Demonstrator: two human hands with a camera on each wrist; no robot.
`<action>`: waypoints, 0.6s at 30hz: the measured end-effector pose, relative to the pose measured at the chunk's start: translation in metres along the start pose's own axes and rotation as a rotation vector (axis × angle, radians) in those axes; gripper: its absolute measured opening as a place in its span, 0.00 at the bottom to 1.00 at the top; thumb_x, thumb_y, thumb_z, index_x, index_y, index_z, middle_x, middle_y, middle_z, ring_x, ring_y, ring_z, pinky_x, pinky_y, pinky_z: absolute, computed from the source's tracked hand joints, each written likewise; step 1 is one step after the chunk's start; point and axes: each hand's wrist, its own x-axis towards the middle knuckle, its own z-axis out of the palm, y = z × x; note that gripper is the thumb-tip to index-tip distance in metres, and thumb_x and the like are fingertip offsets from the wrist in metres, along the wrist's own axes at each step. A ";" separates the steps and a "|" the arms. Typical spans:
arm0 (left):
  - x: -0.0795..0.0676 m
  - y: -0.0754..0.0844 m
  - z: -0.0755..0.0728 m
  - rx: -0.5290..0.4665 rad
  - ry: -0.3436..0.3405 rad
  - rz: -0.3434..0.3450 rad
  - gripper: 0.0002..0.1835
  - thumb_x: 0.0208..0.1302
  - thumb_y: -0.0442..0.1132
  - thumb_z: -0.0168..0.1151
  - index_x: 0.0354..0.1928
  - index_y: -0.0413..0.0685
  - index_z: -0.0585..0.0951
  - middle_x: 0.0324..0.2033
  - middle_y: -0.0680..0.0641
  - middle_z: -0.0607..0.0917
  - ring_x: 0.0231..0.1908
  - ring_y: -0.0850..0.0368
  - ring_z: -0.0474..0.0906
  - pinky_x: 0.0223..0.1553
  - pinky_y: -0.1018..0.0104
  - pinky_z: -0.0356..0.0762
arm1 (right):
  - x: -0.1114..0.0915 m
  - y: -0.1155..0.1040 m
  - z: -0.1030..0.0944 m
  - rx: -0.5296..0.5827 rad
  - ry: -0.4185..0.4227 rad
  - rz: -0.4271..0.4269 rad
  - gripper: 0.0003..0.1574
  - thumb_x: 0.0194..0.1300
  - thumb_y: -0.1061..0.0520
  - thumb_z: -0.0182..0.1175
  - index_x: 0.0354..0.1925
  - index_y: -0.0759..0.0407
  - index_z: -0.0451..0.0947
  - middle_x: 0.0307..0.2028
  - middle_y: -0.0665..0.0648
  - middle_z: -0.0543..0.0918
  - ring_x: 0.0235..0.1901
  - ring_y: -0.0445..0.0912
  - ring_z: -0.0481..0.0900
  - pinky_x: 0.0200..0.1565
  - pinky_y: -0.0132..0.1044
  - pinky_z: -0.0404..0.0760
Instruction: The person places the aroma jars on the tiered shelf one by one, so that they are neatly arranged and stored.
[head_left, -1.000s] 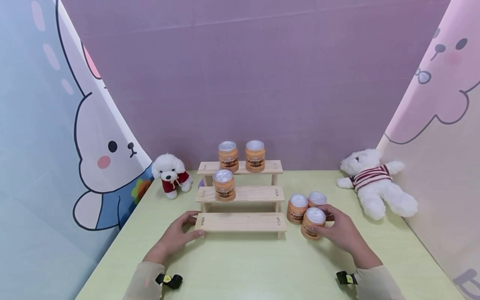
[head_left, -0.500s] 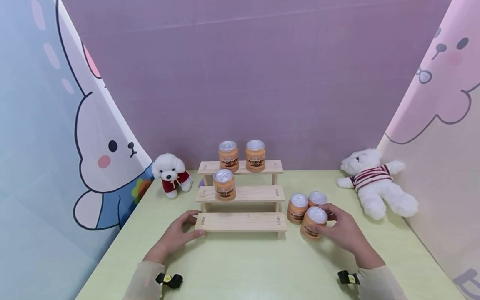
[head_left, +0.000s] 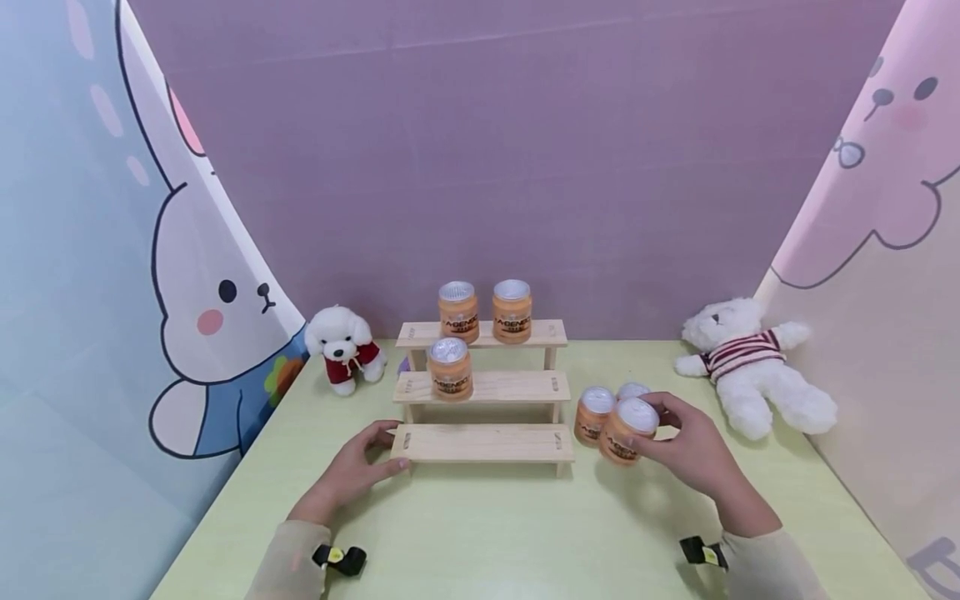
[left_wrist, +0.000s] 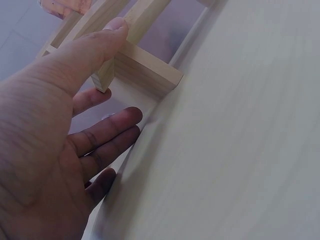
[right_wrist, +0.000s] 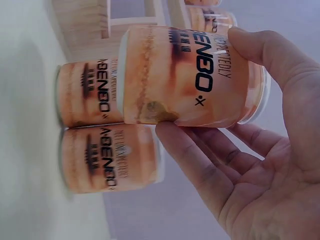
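My right hand [head_left: 696, 448] grips an orange can [head_left: 619, 435] with a silver lid, thumb on one side and fingers on the other. This can [right_wrist: 175, 75] is lifted slightly off the table and tilted. Two like cans stand just behind it, a left one [head_left: 591, 425] and a partly hidden one [head_left: 633, 389]. My left hand [head_left: 348, 473] holds the left end of a three-step wooden stand [head_left: 480, 444] at its lowest step, between thumb [left_wrist: 95, 47] and index finger. On the top step are two cans [head_left: 458, 315] [head_left: 512, 315]; one can [head_left: 451, 375] stands on the middle step's left side.
A white plush dog [head_left: 341, 346] in red sits left of the stand. At the right, a white plush bear [head_left: 750, 358] in a striped top leans near the side wall. A purple backdrop [head_left: 480, 167] rises behind the pale green table [head_left: 480, 533].
My right hand has raised the front can off the table, tilting it and moving it slightly back and right. My left hand stays at the stand.
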 end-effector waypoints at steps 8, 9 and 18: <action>0.000 0.001 -0.001 0.000 -0.002 0.006 0.37 0.61 0.57 0.78 0.70 0.62 0.74 0.54 0.50 0.84 0.64 0.45 0.75 0.70 0.31 0.62 | 0.009 -0.017 -0.007 -0.008 0.029 -0.043 0.35 0.57 0.50 0.81 0.60 0.55 0.80 0.46 0.56 0.85 0.45 0.52 0.83 0.36 0.37 0.84; 0.000 0.001 -0.001 0.001 -0.002 0.006 0.37 0.61 0.57 0.78 0.70 0.62 0.74 0.54 0.50 0.84 0.64 0.45 0.75 0.70 0.32 0.63 | 0.010 -0.019 -0.007 -0.008 0.033 -0.046 0.35 0.57 0.50 0.81 0.60 0.54 0.80 0.46 0.56 0.85 0.45 0.52 0.83 0.35 0.37 0.84; -0.001 0.003 0.000 0.011 0.003 -0.009 0.38 0.61 0.58 0.77 0.70 0.63 0.74 0.55 0.50 0.84 0.64 0.45 0.74 0.70 0.32 0.62 | 0.021 -0.037 -0.008 0.000 0.063 -0.071 0.37 0.57 0.51 0.81 0.63 0.56 0.79 0.47 0.58 0.86 0.47 0.53 0.83 0.36 0.35 0.86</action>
